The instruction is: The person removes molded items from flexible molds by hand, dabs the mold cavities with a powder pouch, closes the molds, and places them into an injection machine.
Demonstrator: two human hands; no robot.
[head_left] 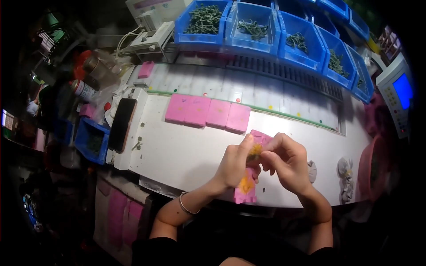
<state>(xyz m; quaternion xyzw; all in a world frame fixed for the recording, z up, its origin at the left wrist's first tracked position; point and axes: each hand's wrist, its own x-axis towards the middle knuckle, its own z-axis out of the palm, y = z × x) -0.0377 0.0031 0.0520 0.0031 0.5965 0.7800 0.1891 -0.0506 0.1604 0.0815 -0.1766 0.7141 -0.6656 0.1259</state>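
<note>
My left hand (236, 162) is closed around a pink rubber mold (245, 193) that is spread open. Yellow-orange stains mark its inner faces. The upper part of the mold (261, 137) shows above my left thumb. My right hand (286, 162) is at the mold's upper half, thumb and forefinger pinched together over a yellowish-green patch (255, 151). What the right fingertips hold, if anything, is too small to make out. Behind the hands, several closed pink mold blocks (217, 113) stand in a row on the white table (186, 150).
Blue bins (252, 29) with dark green pieces line the back. A phone (123, 125) leans at the left near a small blue bin (92, 139). On the right are tied grey-white cloth bundles (345, 177), a pink basin (372, 166) and a device with a blue screen (403, 91).
</note>
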